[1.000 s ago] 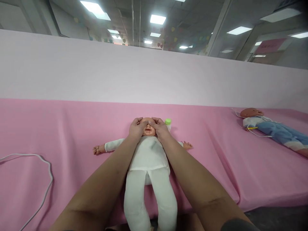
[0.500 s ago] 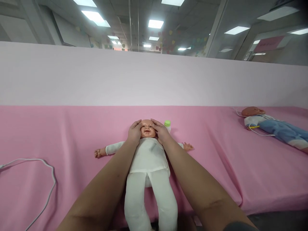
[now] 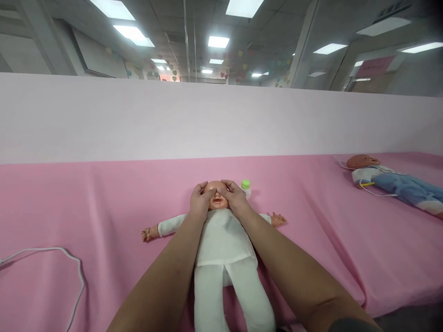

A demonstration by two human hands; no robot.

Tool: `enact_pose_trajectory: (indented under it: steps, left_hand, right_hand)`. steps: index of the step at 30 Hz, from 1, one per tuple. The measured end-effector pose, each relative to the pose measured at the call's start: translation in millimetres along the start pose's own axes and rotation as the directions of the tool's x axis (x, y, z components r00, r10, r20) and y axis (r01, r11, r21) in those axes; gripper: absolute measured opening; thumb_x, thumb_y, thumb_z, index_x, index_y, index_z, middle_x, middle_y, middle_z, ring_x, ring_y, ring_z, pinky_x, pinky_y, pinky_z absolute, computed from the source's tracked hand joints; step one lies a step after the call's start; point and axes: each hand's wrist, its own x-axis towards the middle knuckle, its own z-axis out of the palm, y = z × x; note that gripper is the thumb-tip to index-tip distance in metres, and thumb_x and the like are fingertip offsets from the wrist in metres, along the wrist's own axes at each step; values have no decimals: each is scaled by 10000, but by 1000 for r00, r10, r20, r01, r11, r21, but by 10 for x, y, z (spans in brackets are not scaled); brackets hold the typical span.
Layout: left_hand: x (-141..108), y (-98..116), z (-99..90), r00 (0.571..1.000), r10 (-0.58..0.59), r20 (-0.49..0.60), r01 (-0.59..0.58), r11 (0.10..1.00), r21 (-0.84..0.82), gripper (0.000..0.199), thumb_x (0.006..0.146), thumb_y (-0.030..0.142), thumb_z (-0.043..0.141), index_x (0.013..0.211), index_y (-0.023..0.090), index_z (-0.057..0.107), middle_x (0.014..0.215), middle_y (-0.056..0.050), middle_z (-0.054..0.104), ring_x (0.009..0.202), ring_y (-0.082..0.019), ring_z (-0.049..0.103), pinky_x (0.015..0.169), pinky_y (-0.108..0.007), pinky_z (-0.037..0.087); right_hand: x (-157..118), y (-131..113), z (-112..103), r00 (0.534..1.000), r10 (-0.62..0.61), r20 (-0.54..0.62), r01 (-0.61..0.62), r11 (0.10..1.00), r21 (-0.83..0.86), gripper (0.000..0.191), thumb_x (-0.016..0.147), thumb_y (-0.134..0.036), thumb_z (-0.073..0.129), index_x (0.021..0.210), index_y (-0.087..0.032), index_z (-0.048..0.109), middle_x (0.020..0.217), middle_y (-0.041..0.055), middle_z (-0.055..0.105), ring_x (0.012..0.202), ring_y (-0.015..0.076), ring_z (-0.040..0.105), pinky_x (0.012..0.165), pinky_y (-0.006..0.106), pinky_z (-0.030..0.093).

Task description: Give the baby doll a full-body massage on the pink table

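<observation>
A: Where do we have the work?

B: Our baby doll in white cloth top and trousers [image 3: 224, 242] lies on its back on the smooth pink sheet [image 3: 117, 198], arms spread. Its hard, glossy head [image 3: 216, 185] sits between our palms.

A: State of our grip?

B: Our left hand [image 3: 200, 201] and our right hand [image 3: 236, 198] each curve round one side of the head. Our thumbs angle inward and lie close together over the eye area; our upper fingertips rest near the top of the head. We cannot tell how hard we press.

A: Which faults do we guard against?

B: Three, in our judgement. Uneven thumb pressure could roll the head to one side. A thumb sliding on the glossy surface could slip down towards the open mouth. An outward swing of our right hand could tip the small clear bottle with a lime-green cap [image 3: 246, 186], which stands just beside it. The thin white cord [image 3: 83, 282] lies well apart on our left, so we rate it a low risk.

A: What differs from the frame just before?

B: There, our thumbs are apart at the sides of the head and the doll's eyes show; now our thumbs cover them. The sheet's back edge also sits lower in our view, probably through camera tilt. The doll remains on its back.
</observation>
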Motion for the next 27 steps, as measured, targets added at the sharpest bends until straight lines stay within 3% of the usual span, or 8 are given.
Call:
enact_pose_trajectory:
  steps: [6,13,19,23,27]
  left_hand:
    - [47,-53,0,996,73,-50,-63,981,181,446,714,329,878,1119,212,732,1116,-103,740,1066,-273,702,971,-412,543]
    - [94,-101,1,999,21,-37,-20,999,29,322,807,326,747,1109,216,761,1078,-89,770,1050,-256,709,1003,-423,544]
    - [104,-106,-38,999,1,-41,-2,999,-36,356,779,326,722,1112,208,759,1124,-108,763,1036,-262,708,983,-442,548]
    - [64,-60,-39,1000,1,-22,-2,999,-38,389,759,333,743,1124,201,731,1125,-108,747,989,-251,708,932,-421,562]
    - [26,-23,-32,998,54,18,-55,996,68,495,692,311,827,1156,214,684,1095,-84,719,944,-242,706,836,-377,579]
  right_hand:
    - [-2,46,26,999,-13,-44,14,999,36,538,688,-486,898,1133,-249,710,1132,45,744,1074,248,689,992,415,548]
    - [41,110,51,993,47,-105,-27,983,182,469,707,-517,831,1078,-242,755,1073,47,763,1043,255,692,973,426,564]
    - [33,117,41,995,95,-35,-83,964,253,488,681,-389,800,1150,-266,755,1202,47,749,1141,274,675,1039,456,539]
    - [-8,62,30,999,47,23,-51,979,200,520,703,-392,813,1200,-270,719,1262,49,724,1165,268,666,1046,447,535]
    - [-24,0,29,996,28,83,-36,994,100,586,681,-415,864,1215,-270,672,1202,40,719,1090,253,683,977,413,568]
